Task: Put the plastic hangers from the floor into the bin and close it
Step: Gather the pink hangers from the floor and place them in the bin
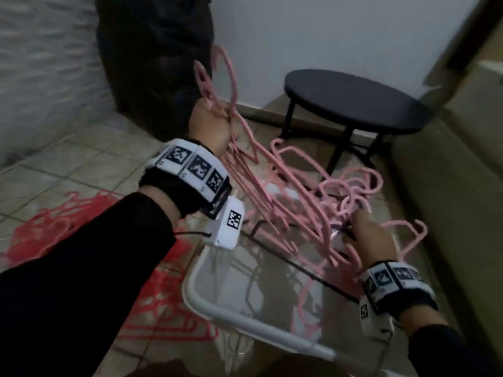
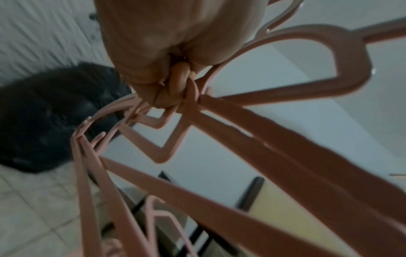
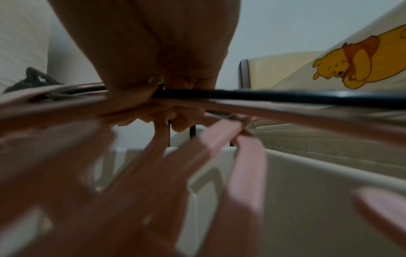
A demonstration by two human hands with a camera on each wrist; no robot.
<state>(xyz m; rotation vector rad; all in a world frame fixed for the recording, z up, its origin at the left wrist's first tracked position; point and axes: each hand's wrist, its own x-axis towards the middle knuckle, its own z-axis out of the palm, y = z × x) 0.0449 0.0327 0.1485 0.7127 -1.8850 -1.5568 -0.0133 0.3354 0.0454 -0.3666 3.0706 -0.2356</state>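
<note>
On the floor at left lies a heap of red hangers (image 1: pixel 81 227), too tangled to count. The left hand (image 1: pixel 211 126) is clenched around a raised bundle of pink hangers (image 1: pixel 245 183), at least four. Below, the clear bin (image 1: pixel 217 312) stands open. The right hand (image 1: pixel 374 240) grips another pink tangle (image 1: pixel 351 191) at the bin's far rim; count unclear. Risk: interlocked hooks may snag, dragging hangers outside the bin or tipping it. One round black table (image 1: pixel 351 102) stands beyond.

My right hand (image 1: pixel 374 240) hides what my fingertips grip among the pink hangers (image 1: pixel 321 202). The red hangers (image 1: pixel 54 229) vanish under my left sleeve (image 1: pixel 81 268). The wrist views are blurred.
</note>
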